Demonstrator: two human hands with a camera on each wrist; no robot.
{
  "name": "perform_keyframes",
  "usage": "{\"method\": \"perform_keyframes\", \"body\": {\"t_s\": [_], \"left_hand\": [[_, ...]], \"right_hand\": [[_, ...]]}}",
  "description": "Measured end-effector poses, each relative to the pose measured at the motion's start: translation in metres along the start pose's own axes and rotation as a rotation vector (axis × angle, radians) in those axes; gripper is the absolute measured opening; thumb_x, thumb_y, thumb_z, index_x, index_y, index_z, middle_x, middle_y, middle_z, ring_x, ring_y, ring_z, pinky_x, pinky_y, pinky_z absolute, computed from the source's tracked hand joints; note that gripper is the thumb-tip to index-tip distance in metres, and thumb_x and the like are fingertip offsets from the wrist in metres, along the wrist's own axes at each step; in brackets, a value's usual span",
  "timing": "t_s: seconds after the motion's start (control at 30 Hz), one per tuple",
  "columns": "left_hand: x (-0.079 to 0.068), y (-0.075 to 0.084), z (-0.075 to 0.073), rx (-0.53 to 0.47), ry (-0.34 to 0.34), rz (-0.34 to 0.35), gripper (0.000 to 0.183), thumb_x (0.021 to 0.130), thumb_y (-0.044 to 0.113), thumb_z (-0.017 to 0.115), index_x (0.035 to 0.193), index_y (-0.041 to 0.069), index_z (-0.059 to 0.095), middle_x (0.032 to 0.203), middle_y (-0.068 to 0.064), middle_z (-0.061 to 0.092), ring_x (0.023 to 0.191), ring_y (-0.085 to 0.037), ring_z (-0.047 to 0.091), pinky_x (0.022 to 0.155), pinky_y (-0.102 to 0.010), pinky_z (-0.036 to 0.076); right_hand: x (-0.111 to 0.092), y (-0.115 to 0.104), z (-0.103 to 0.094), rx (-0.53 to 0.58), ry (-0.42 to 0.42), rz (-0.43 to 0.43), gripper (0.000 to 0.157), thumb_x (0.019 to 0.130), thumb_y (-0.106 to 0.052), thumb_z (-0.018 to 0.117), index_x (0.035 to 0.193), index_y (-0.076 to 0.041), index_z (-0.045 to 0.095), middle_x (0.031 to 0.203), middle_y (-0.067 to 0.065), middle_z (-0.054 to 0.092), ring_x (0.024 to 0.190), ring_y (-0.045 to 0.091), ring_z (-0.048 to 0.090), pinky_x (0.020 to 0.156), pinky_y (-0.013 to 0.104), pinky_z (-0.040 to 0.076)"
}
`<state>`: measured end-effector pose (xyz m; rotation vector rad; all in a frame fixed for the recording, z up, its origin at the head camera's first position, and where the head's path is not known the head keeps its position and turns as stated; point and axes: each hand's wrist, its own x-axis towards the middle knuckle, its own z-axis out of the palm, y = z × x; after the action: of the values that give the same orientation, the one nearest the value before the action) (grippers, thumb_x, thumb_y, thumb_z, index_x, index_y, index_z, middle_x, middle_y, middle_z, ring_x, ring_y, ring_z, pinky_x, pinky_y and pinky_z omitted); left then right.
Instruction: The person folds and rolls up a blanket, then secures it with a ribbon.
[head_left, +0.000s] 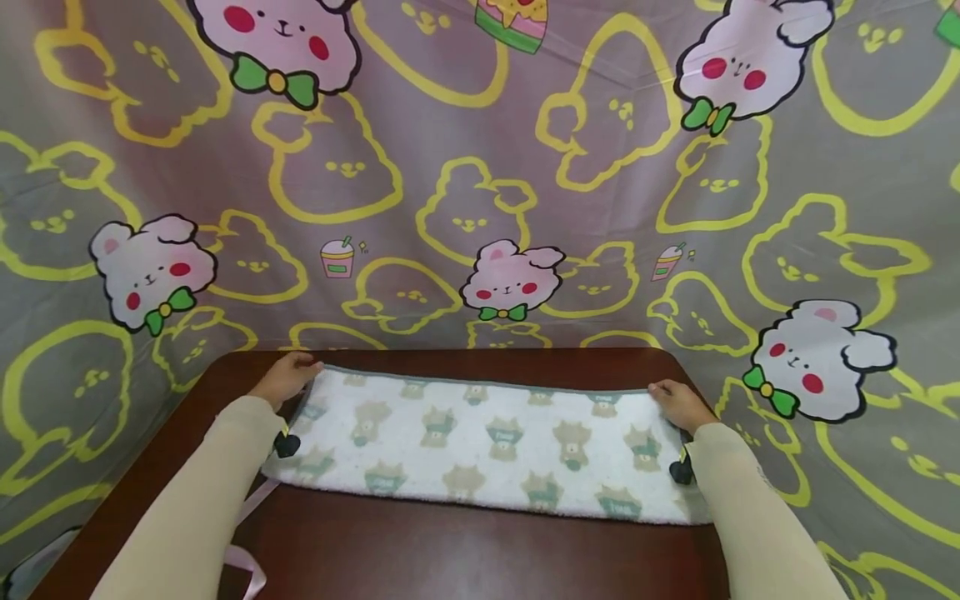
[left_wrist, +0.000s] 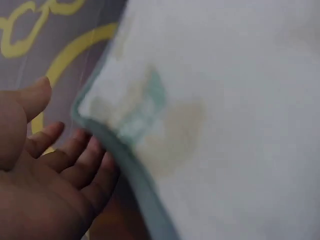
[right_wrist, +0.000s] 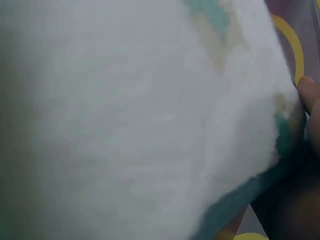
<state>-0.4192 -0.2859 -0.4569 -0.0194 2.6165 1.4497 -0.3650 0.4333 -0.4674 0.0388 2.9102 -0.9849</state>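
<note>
The plush cloth (head_left: 465, 442) lies spread as a long band across the lower centre of the frame, over the dark worktop (head_left: 480, 554). Its pile looks soft and thick, so expect it to be light and limp, with nothing fragile about it; it will likely sag between two holds and shift easily on that smooth, shiny surface.

At the band's upper left corner, your left grip (head_left: 287, 379) is loose: in the left wrist view the fingers lie against the grey-green trim (head_left: 487, 385) while the thumb stands apart. At the upper right corner, your right grip (head_left: 681, 404) appears to pinch the cloth, thumb on the edge, though the other fingers are too dim to make out.

The bound corners look like the best holds, since the trim is probably firmer than the pile. Pinch both evenly and keep the upper edge taut, or the middle may droop or wrinkle.
</note>
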Motion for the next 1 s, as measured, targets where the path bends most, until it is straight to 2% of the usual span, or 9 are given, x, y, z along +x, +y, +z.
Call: {"method": "perform_keyframes", "body": {"t_s": [0.1, 0.23, 0.4, 0.57, 0.7, 0.77, 1.0], "left_hand": [[-0.01, -0.014, -0.005, 0.004, -0.04, -0.056, 0.072, 0.103, 0.042, 0.045, 0.147, -0.01, 0.021, 0.141, -0.034, 0.035, 0.123, -0.047, 0.044, 0.095, -0.054, 0.042], [-0.028, -0.026, -0.015, -0.028, -0.123, -0.077, 0.06, 0.104, 0.03, 0.048, 0.139, -0.016, 0.03, 0.127, -0.033, 0.051, 0.107, -0.039, 0.059, 0.086, -0.048, 0.05], [-0.06, -0.029, -0.025, -0.038, -0.29, -0.122, 0.047, 0.102, 0.022, 0.052, 0.128, -0.016, 0.044, 0.109, -0.02, 0.063, 0.091, -0.028, 0.065, 0.077, -0.044, 0.053], [-0.085, -0.023, -0.026, 0.044, -0.356, -0.147, 0.048, 0.098, 0.027, 0.06, 0.123, -0.012, 0.048, 0.103, -0.014, 0.061, 0.089, -0.026, 0.063, 0.076, -0.045, 0.053], [-0.095, -0.021, -0.025, 0.092, -0.37, -0.155, 0.051, 0.094, 0.025, 0.067, 0.123, -0.012, 0.047, 0.098, -0.013, 0.061, 0.086, -0.025, 0.062, 0.075, -0.045, 0.052], [-0.096, -0.021, -0.023, 0.089, -0.367, -0.152, 0.049, 0.092, 0.022, 0.069, 0.122, -0.011, 0.048, 0.095, -0.011, 0.061, 0.083, -0.024, 0.061, 0.074, -0.044, 0.052], [-0.093, -0.025, -0.02, 0.067, -0.397, -0.093, 0.027, 0.092, 0.015, 0.068, 0.104, -0.008, 0.061, 0.081, -0.006, 0.062, 0.075, -0.021, 0.06, 0.071, -0.041, 0.051]], "right_hand": [[-0.001, 0.003, 0.0, 0.002, -0.009, -0.015, 0.059, 0.106, -0.04, 0.035, 0.129, 0.013, 0.045, 0.12, 0.031, 0.053, 0.106, 0.043, 0.052, 0.084, 0.054, 0.044], [-0.006, 0.006, -0.003, 0.002, 0.025, -0.031, 0.052, 0.106, -0.032, 0.038, 0.124, 0.015, 0.051, 0.114, 0.029, 0.057, 0.104, 0.043, 0.053, 0.083, 0.053, 0.044], [-0.01, 0.011, -0.007, -0.002, 0.07, -0.024, 0.046, 0.105, -0.028, 0.044, 0.12, 0.014, 0.055, 0.113, 0.03, 0.058, 0.104, 0.044, 0.053, 0.082, 0.053, 0.044], [-0.011, 0.013, -0.007, -0.01, 0.071, -0.005, 0.041, 0.103, -0.026, 0.05, 0.119, 0.011, 0.059, 0.114, 0.03, 0.058, 0.102, 0.043, 0.054, 0.079, 0.052, 0.046], [-0.011, 0.012, -0.006, -0.008, 0.073, 0.018, 0.04, 0.102, -0.027, 0.051, 0.116, 0.01, 0.06, 0.112, 0.028, 0.059, 0.099, 0.042, 0.055, 0.077, 0.051, 0.046], [-0.012, 0.012, -0.006, -0.006, 0.085, 0.029, 0.038, 0.102, -0.027, 0.052, 0.114, 0.009, 0.061, 0.111, 0.027, 0.059, 0.098, 0.041, 0.056, 0.076, 0.051, 0.046], [-0.013, 0.014, -0.001, -0.012, 0.123, 0.054, 0.035, 0.101, -0.027, 0.054, 0.111, 0.006, 0.064, 0.109, 0.025, 0.061, 0.096, 0.039, 0.057, 0.076, 0.05, 0.046]]}}
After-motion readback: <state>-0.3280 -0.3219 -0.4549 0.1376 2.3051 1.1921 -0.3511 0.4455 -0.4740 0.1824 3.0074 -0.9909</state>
